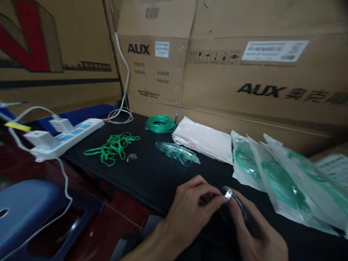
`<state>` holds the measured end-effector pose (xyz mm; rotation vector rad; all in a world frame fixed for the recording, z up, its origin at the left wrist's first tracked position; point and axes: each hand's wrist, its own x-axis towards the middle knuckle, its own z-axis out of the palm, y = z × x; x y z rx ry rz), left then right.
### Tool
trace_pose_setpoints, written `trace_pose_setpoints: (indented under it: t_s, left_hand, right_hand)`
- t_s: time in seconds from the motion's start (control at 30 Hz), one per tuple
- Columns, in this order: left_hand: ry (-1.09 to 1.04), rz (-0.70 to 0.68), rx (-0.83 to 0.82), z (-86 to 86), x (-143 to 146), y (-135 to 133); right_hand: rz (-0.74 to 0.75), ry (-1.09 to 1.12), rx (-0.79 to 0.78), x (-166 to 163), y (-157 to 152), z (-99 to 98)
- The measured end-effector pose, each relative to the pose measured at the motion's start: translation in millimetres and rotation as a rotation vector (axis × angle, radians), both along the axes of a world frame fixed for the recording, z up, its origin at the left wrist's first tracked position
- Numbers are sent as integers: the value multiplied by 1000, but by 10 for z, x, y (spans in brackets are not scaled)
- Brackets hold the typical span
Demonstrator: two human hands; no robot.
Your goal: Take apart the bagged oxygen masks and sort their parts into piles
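Observation:
My left hand and my right hand meet at the near edge of the black table. Both are closed in a pinch on a small clear green-tinted plastic mask with a small metal strip at its top. Most of the mask is hidden between the fingers. Farther back lie another clear mask, a coil of green tubing, a heap of green elastic bands and a small clear plastic piece.
Sealed bags with green tubing pile up at the right, beside a stack of whitish bags. A white power strip with plugs overhangs the table's left end. Cardboard boxes wall the back. A blue stool stands lower left.

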<state>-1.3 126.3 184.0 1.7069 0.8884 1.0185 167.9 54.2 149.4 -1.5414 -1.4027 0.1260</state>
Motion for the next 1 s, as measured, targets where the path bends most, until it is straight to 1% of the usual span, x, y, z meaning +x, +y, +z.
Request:
trace_pose_setpoints:
  t_s: [0.17, 0.37, 0.43, 0.53, 0.6, 0.63, 0.67, 0.73, 0.77, 0.8, 0.87, 0.9, 0.93, 1.0]
  left_hand:
    - [-9, -67, -39, -10, 52, -7]
    - [-72, -85, -163, -48, 77, 7]
    - [-64, -101, -157, -49, 67, 19]
    - [-5, -131, -94, -50, 49, 28]
    - [72, -137, -16, -56, 33, 41]
    - [112, -118, 36, -62, 24, 59]
    - [149, -81, 104, -72, 15, 88]
    - [177, 36, 266, -93, 0, 185]
    - [174, 45, 377, -100, -5, 246]
    - [172, 19, 491, -102, -12, 309]
    - [181, -93, 707, -86, -35, 417]
    - [197, -149, 785, -70, -53, 454]
    - [218, -188, 844, -51, -75, 478]
    - [279, -225, 903, -7, -123, 489]
  right_hand:
    - [-48, 19, 105, -197, 107, 100]
    - [4, 52, 65, -242, 71, 120]
    - [8, 65, 58, -243, 74, 104]
    - [-4, 93, 35, -260, 88, 109]
    - [-3, 122, 14, -274, 90, 154]
    - [9, 139, 5, -279, 90, 186]
    - [30, 153, -7, -281, 90, 221]
    - [76, 177, -24, -277, 93, 279]
    - [89, 183, -32, -272, 95, 299]
    - [93, 185, -31, -267, 97, 311]
    - [81, 186, -2, -263, 100, 317]
    - [74, 188, 13, -265, 103, 314]
    - [75, 195, 23, -267, 106, 310]
    - [90, 218, 11, -268, 114, 304]
